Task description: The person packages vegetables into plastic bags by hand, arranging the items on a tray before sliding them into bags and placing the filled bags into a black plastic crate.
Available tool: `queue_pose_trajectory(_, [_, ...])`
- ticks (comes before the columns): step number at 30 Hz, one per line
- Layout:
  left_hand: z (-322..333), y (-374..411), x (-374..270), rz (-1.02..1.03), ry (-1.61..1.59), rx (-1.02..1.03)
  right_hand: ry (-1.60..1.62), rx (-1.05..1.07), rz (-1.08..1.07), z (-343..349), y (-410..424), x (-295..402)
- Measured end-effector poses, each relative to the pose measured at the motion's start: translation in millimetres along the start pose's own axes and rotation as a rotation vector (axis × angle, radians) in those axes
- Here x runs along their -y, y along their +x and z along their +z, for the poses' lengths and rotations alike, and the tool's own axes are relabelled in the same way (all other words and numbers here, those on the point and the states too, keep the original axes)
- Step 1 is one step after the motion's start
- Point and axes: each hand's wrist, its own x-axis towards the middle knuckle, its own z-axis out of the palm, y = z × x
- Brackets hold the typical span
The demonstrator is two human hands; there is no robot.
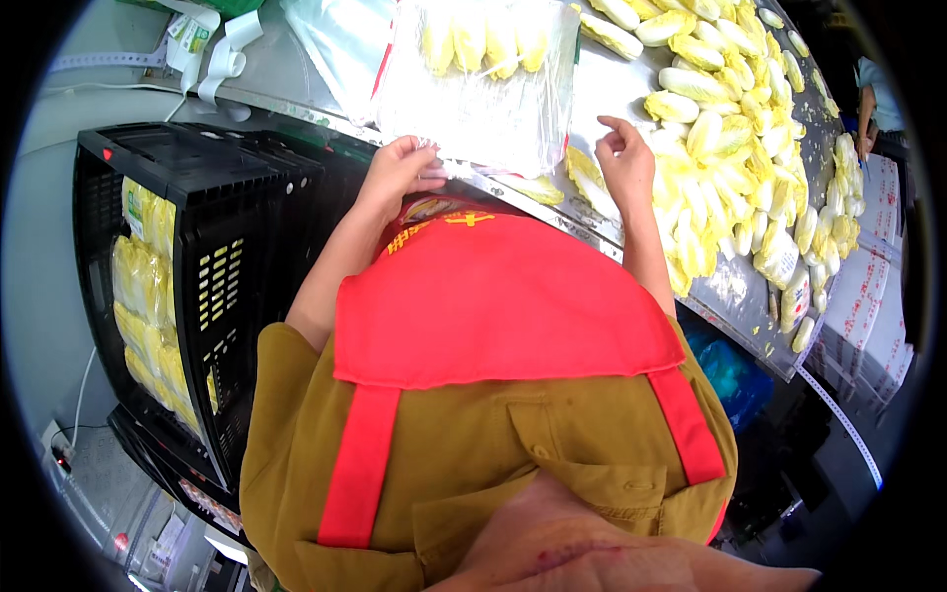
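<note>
My left hand (pixel 405 172) pinches the near left corner of a clear plastic bag (pixel 473 111) that lies flat on the metal table. Four small napa cabbages (pixel 486 46) rest side by side at the bag's far end; whether they lie inside it or under another sheet I cannot tell. To the right of the bag my right hand (pixel 626 159) is raised with its fingers curled and apart, holding nothing. Between bag and right hand lies a loose yellow cabbage leaf (pixel 588 177), and another leaf (pixel 536 188) shows by the table's near edge.
Many small cabbages (pixel 710 140) are heaped on the right of the metal table (pixel 729 292). Black crates (pixel 251 185) with packed cabbages (pixel 144 281) stand at left. A label strip (pixel 222 63) curls at the back left. White boxes (pixel 862 296) and another person (pixel 880 96) are at far right.
</note>
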Motion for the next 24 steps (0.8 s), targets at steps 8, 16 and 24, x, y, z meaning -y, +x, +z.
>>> queue_pose_trajectory(8, [8.4,-16.7,-4.9,-0.005,-0.059,0.130,0.143,0.495,-0.298,64.5,-33.4,85.1])
queue_pose_trajectory(16, [5.6,-16.5,-4.4,0.030,0.042,0.112,-0.020,0.505,-0.349,89.0,-36.5,94.5])
queue_pose_trajectory(24, [1.7,-8.1,-1.5,0.017,0.052,0.108,-0.065,0.496,-0.417,97.1,-38.2,97.4])
